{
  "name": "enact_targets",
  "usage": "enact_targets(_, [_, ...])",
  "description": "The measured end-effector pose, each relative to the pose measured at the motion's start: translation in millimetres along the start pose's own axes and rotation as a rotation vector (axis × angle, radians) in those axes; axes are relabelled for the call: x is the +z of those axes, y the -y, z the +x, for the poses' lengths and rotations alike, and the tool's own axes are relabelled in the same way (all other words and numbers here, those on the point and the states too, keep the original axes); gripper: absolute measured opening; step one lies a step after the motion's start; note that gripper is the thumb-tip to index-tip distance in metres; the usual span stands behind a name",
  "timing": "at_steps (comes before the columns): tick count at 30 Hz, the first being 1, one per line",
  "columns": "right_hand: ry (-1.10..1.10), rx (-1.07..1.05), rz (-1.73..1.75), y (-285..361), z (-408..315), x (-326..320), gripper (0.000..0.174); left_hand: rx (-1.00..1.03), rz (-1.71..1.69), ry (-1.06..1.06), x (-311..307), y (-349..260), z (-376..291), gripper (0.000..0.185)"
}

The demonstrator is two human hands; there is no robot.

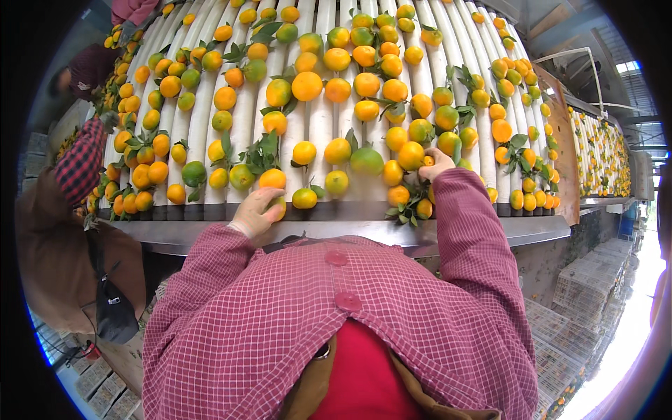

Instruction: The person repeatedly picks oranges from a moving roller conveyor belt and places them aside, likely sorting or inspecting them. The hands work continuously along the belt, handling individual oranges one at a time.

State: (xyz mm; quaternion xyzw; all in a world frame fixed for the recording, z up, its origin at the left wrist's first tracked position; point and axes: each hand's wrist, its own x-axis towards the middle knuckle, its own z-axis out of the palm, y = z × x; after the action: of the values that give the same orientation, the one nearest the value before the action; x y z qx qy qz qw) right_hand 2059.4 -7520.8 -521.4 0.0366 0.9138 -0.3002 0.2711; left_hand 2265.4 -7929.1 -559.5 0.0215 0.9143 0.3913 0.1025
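Observation:
Many orange and green mandarins (306, 86), some with leaves, lie over the white rollers of a roller conveyor (321, 131) in front of me. My left hand (258, 211) is at the near edge of the rollers, its fingers around a yellow-green mandarin (280, 208); an orange one touches the fingertips from above. Farther right, my right hand (438, 164) has thumb and fingers closed on a small orange mandarin (429, 160), beside a larger yellow-orange one (410, 156). Below that hand lies a leafy sprig (409, 210) among several fruits.
A metal ledge (336, 229) runs along the conveyor's near side. At the left stands a co-worker in a checked sleeve (81, 160); other people are beyond. A second fruit-covered conveyor (598, 157) is at the right, with stacked plastic crates (583, 289) below.

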Motion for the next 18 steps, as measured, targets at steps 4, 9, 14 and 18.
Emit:
enact_targets(4, [0.206, -0.059, 0.976, -1, -48, 3, 0.062, -0.1, -0.08, 0.014, -6, 10, -7, 0.034])
enact_targets(9, [0.082, -0.308, 0.84, 25, -115, 28, 0.07, -0.061, -0.062, 0.046, -18, 16, -13, 0.034])
enact_targets(14, [-0.102, -0.216, 0.634, 25, -177, 33, 0.07, -0.016, 0.025, 0.092, -35, 34, -34, 0.036])
enact_targets(18, [0.082, 0.091, 0.585, -37, -240, 39, 0.065, -0.074, 0.033, 0.149, -48, 61, -61, 0.036])
